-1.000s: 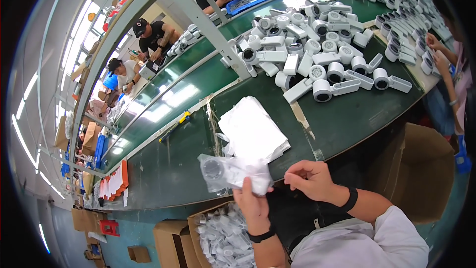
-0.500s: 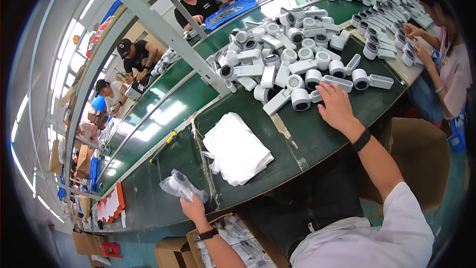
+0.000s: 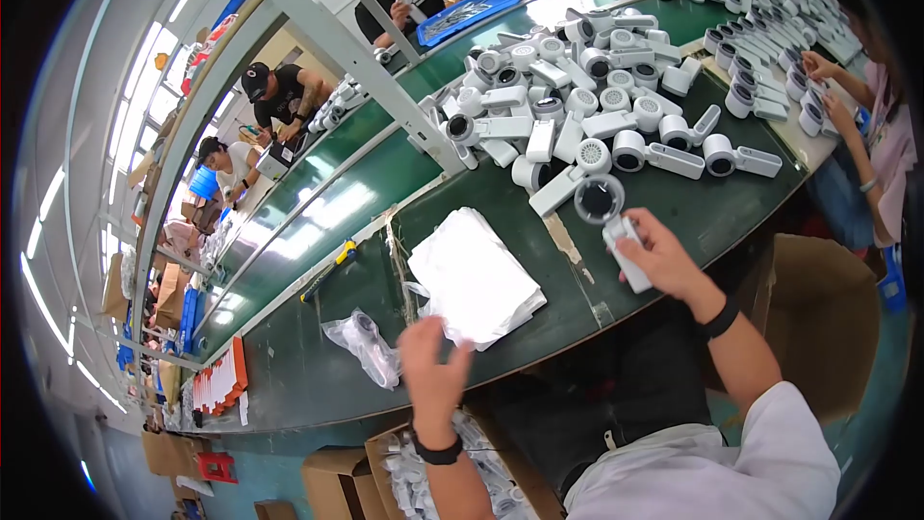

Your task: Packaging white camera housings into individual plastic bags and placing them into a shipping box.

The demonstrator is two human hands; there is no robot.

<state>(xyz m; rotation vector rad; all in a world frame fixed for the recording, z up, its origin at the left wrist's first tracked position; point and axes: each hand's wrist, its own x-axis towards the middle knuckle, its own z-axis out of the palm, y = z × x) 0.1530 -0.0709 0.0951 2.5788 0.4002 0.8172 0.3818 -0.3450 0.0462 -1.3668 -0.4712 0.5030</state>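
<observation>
On the left, a bagged device [image 3: 363, 347] lies on the dark green bench [image 3: 289, 366], left of the left hand's fingers and apart from them; its clear film looks thin, soft and slippery, so it would likely be surest held through the film around the hard body inside. The left hand [image 3: 433, 371], blurred, has its fingers parted and appears to hold nothing. Just beyond those fingertips is a stack of white sheets [image 3: 481, 270], seemingly thin, limp and light, best lifted by a near edge; whether the fingers touch it cannot be told. To the right, the right hand's [image 3: 666, 255] fingers are closed around the handle of a white device [image 3: 614, 231], its round, dark-centred head pointing away beyond them. It looks light, stiff and smooth; the handle seems a sound place to grip, while the head may scuff. Past these fingers spreads a pile of similar devices [image 3: 577, 106]. Compared with half a second ago, again from the left: the bagged device, then in the left fingers, now rests on the bench; the left hand is nearer the sheets; and the right hand, then reaching over the pile, now holds a device nearer the body.
</observation>
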